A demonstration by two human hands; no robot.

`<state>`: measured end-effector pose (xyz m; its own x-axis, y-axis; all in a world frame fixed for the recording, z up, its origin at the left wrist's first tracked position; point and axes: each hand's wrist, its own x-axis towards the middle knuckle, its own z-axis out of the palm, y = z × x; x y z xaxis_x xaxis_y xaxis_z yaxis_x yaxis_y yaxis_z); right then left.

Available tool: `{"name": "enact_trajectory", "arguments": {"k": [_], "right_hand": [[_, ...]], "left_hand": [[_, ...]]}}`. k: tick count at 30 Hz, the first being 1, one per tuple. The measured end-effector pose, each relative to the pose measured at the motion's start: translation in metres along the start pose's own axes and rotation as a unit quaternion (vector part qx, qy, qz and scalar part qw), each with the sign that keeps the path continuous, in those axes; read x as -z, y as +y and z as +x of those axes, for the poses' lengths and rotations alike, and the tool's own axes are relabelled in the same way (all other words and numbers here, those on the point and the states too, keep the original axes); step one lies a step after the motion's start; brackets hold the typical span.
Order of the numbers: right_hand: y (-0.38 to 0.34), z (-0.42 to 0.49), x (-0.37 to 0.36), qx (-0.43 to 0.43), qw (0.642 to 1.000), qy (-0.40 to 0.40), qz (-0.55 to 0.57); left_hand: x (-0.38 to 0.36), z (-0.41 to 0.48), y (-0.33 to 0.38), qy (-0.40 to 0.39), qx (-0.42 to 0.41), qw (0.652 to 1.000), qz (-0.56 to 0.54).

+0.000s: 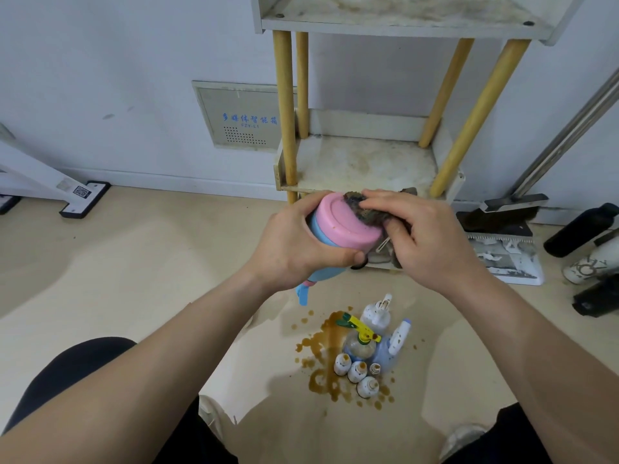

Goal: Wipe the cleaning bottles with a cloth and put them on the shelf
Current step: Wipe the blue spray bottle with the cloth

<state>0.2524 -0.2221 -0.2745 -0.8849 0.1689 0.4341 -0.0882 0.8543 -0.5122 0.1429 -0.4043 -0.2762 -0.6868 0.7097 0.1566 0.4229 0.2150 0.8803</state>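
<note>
Fingers [388, 199] with cloth [363, 214] against the bottle [338, 227] edge

Left hand [294, 242] around upturned pink-based bottle [345, 226], right hand [422, 236] with cloth [365, 211] against it.

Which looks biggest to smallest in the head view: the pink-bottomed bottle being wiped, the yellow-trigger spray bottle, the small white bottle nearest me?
1. pink-bottomed bottle, though it is held up nearer the camera, so its lead is unsure.
2. spray bottle.
3. small white bottle, clearly smallest, standing near the spray bottle.
</note>
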Motion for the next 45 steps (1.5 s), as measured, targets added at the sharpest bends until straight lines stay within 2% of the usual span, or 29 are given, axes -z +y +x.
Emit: {"name": "enact_trajectory", "arguments": {"k": [6,12,18,22,25,28,32,38,42,45], "right_hand": [[-0.028,-0.01,-0.007,0.07,0.997,-0.025,0.029],[-0.002,-0.001,-0.003,-0.011,1.0,-0.009,-0.017],[-0.028,-0.013,-0.007,0.05,0.998,-0.026,0.03],[-0.009,-0.002,-0.006,-0.002,1.0,-0.017,0.007],[-0.001,-0.002,-0.001,-0.03,0.999,-0.019,0.004],[-0.014,-0.011,-0.003,-0.009,1.0,-0.023,0.012],[-0.024,-0.011,-0.007,0.032,0.998,-0.037,0.037],[-0.007,-0.006,-0.001,-0.058,0.998,0.011,0.006],[-0.025,-0.02,-0.011,-0.141,0.981,0.082,0.103],[-0.041,-0.027,-0.024,-0.17,0.961,0.091,0.197]], "left_hand": [[0.0,0.001,0.002,0.007,-0.004,1.0,0.029],[-0.003,-0.001,0.001,0.0,0.003,0.999,0.032],[-0.001,0.0,-0.003,0.001,0.017,0.999,0.039],[-0.013,-0.003,-0.002,-0.015,0.001,0.998,0.055],[-0.011,-0.001,-0.004,0.0,0.01,0.999,0.049],[-0.002,0.0,-0.006,0.017,0.024,0.999,0.038],[-0.006,-0.001,-0.004,0.003,0.027,0.999,0.046],[-0.003,-0.001,0.0,0.023,0.033,0.999,0.007],[0.005,0.0,-0.007,0.084,0.065,0.992,-0.069],[-0.002,-0.001,-0.003,0.099,0.083,0.982,-0.136]]}}
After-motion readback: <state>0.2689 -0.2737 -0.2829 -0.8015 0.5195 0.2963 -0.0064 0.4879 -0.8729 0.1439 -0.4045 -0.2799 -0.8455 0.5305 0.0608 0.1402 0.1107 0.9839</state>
